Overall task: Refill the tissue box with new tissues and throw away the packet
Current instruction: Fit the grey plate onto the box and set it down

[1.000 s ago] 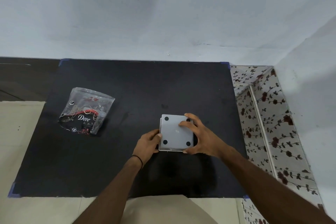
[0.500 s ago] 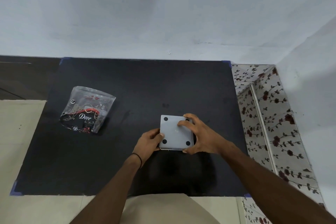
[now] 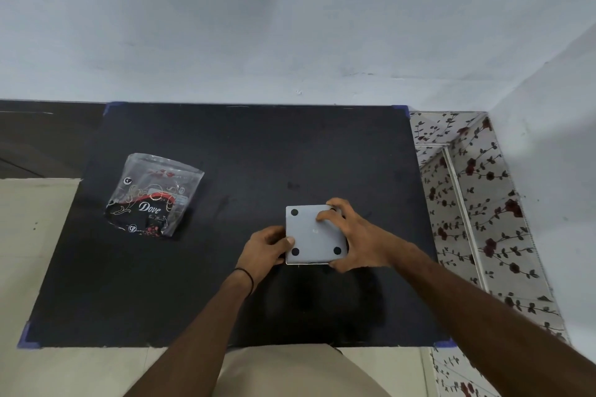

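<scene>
A square grey tissue box (image 3: 314, 237) lies upside down on the black mat (image 3: 225, 155), its base with black round feet facing up. My left hand (image 3: 266, 248) grips its left edge, thumb on the base near the front left foot. My right hand (image 3: 356, 238) wraps the right side, fingers pressing on the base and covering the far right foot. A clear plastic tissue packet (image 3: 154, 195) printed "Dove" lies flat at the mat's left, apart from both hands. What the box holds is hidden.
The mat covers a table against a pale wall, blue tape at its corners. A floral-patterned panel (image 3: 477, 213) stands along the right side. Beige floor tiles (image 3: 29, 229) show to the left and at the front edge.
Both hands stay on the box. My right fingers have pressed a little further onto the base; the box has barely shifted. The packet has not moved.
</scene>
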